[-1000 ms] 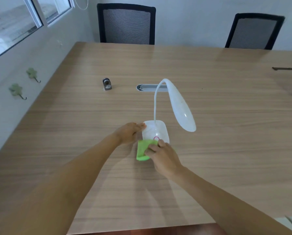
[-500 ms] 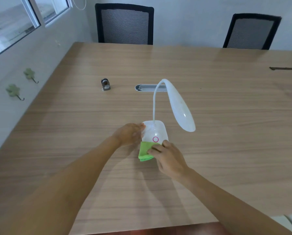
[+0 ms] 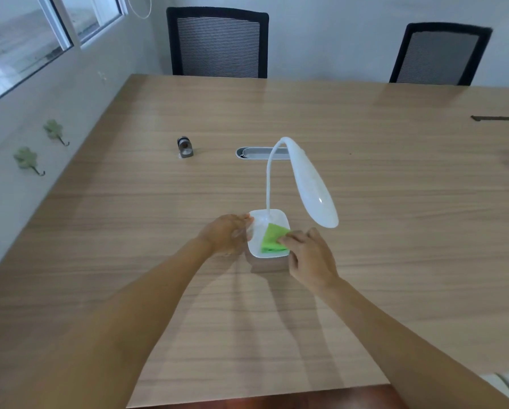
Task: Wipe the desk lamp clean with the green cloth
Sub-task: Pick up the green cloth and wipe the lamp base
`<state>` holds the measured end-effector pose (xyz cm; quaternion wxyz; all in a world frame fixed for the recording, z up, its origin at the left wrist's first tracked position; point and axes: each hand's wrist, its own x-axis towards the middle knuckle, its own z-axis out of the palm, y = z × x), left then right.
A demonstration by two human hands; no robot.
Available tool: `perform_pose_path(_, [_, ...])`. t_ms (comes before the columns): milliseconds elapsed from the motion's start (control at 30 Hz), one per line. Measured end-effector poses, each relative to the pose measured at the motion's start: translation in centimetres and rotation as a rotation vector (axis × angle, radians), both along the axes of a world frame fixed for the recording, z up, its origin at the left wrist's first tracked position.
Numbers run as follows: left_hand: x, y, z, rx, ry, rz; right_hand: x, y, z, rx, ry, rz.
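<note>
While the left hand [image 3: 228, 235] braces the left edge of the lamp's square base, its fingers curled loosely against the plastic and gripping nothing else, the right hand [image 3: 309, 256] pinches a folded green cloth [image 3: 272, 238] between fingertips and thumb and presses it onto the top of the base. The white desk lamp [image 3: 278, 219] stands near the middle of the wooden table [image 3: 395, 231], closer to its near edge, its gooseneck arching up and its head drooping to the right above the right hand.

A second ago the cloth sat at the base's near-left corner, partly on the wood, leaving the ringed touch button exposed; now it lies fully on the base and covers that button. The wiping has evidently moved from the rim to the top surface, while neck and head look untouched by the cloth.

Farther back, a small metal object [image 3: 185, 147] and a cable slot [image 3: 256, 152] sit towards the table's far edge, with two black mesh chairs [image 3: 219, 42] beyond.
</note>
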<state>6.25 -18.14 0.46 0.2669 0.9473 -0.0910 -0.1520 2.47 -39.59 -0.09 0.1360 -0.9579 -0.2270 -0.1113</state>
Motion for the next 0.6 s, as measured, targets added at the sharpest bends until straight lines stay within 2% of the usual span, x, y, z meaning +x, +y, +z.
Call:
perform_pose_path(100, [-0.2,-0.2,0.3,-0.005,0.004,0.007,-0.7,0.0,-0.2,-0.006,0.106,0.095])
perform_pose_path(200, [-0.4,-0.4,0.1,-0.058,-0.021,0.079,-1.1,0.0,1.1,0.263,0.249,-0.039])
perform_pose_path(300, [-0.8,0.0,0.1,-0.124,-0.004,0.2,-0.4,-0.2,2.8,0.483,0.505,-0.164])
perform_pose_path(467, [-1.7,0.4,2.7,-0.235,0.187,0.112,0.7,-0.4,3.7,0.502,0.792,-0.141])
perform_pose_path(600, [-1.8,-0.1,3.7,-0.259,0.196,0.135,1.2,0.0,4.1,0.502,0.868,-0.09])
